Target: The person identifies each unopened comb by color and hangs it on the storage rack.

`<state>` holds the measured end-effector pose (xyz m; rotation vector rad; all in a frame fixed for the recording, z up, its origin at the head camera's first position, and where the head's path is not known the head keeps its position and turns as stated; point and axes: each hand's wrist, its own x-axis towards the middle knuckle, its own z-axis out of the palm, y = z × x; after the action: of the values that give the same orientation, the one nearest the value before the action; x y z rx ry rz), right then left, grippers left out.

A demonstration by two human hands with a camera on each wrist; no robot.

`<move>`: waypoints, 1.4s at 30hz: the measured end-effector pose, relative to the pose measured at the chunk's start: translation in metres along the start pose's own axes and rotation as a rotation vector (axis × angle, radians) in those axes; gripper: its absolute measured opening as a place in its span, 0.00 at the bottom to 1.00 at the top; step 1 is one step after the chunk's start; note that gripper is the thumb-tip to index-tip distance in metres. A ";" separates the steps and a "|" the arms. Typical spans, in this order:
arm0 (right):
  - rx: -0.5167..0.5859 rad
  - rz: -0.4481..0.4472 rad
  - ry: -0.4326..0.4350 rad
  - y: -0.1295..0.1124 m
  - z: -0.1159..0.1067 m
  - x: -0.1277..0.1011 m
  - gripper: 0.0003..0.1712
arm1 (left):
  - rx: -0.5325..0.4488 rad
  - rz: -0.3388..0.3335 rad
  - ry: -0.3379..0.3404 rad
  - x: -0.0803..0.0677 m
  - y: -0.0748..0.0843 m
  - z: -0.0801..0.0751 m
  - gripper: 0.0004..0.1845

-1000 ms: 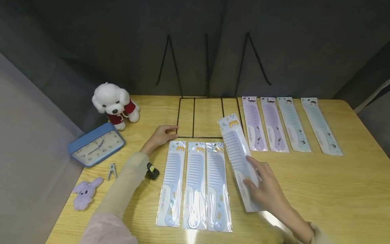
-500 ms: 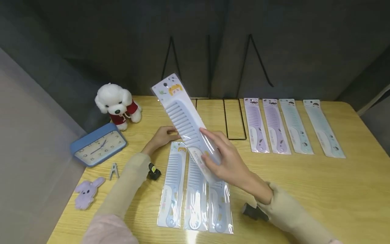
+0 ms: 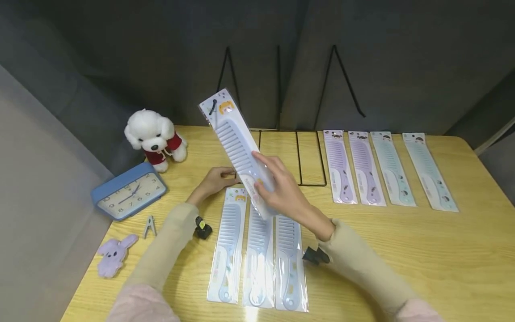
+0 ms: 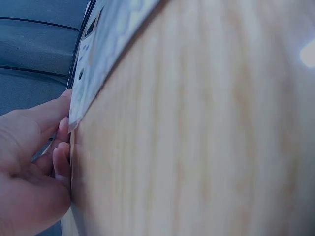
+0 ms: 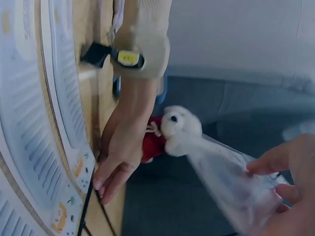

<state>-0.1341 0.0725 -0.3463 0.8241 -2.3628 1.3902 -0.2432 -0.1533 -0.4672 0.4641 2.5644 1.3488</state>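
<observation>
Glossy clear plastic wraps the pale blue wide-tooth comb (image 3: 239,152) that the right hand (image 3: 281,190) holds up above the table, fingers and thumb clamped on its lower handle end, its card top tilted up to the far left against a hook of the black wire rack (image 3: 278,134). That rack is thin bent wire: a flat rectangular base on the table and slanting rods rising at the far side. The left hand (image 3: 215,179) rests flat on the near left corner of the rack base, fingers close together and fairly straight, pressing the wire.

Wood-grain laminate, yellow and smooth, covers the table (image 3: 422,250). Three more pale blue packaged combs (image 3: 257,250) lie side by side near the person, long and flat. Four packaged combs (image 3: 386,167) lie in a row at the far right: two lilac, two mint. At the left stand one fluffy white plush dog (image 3: 154,136) in a red top, one blue rounded-square clock (image 3: 128,191), one small metal clip (image 3: 149,226) and one lilac plush rabbit (image 3: 113,255).
</observation>
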 end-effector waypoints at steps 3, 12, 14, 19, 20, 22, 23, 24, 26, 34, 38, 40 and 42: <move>-0.005 -0.005 0.025 0.015 0.005 0.017 0.37 | -0.003 -0.019 -0.006 -0.002 0.002 -0.002 0.24; -0.015 0.063 0.044 0.060 0.016 0.065 0.37 | 0.017 -0.086 -0.046 -0.001 -0.003 0.002 0.25; 0.019 0.117 0.029 0.066 0.018 0.072 0.37 | 0.012 -0.090 -0.054 -0.002 -0.003 0.003 0.25; 0.144 0.242 -0.020 0.076 0.026 0.087 0.39 | -0.013 -0.102 -0.049 -0.006 -0.003 0.001 0.25; 0.158 0.256 -0.029 0.078 0.027 0.090 0.39 | -0.016 -0.101 -0.044 -0.007 -0.003 0.001 0.25; 0.176 0.284 -0.056 0.081 0.028 0.094 0.39 | -0.014 -0.097 -0.039 -0.007 -0.003 0.001 0.25; 0.176 0.294 -0.068 0.082 0.028 0.096 0.39 | -0.015 -0.095 -0.039 -0.007 -0.003 0.001 0.25; 0.177 0.309 -0.083 0.084 0.028 0.097 0.38 | -0.010 -0.095 -0.040 -0.007 -0.002 0.001 0.25; 0.176 0.339 -0.108 0.087 0.027 0.097 0.38 | -0.007 -0.099 -0.043 -0.006 -0.002 0.002 0.25; 0.209 0.391 -0.143 0.095 0.022 0.094 0.37 | -0.016 -0.113 -0.045 -0.002 -0.001 0.004 0.25; 0.193 0.397 -0.140 0.098 0.017 0.087 0.35 | -0.013 -0.112 -0.041 -0.001 -0.001 0.003 0.25; 0.178 0.393 -0.128 0.098 0.014 0.083 0.33 | -0.007 -0.108 -0.041 0.000 0.000 0.002 0.25; 0.160 0.390 -0.122 0.097 0.010 0.077 0.32 | -0.003 -0.106 -0.038 0.001 0.001 0.002 0.25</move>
<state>-0.2536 0.0750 -0.3809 0.5128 -2.6354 1.7422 -0.2432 -0.1506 -0.4680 0.3442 2.5172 1.2954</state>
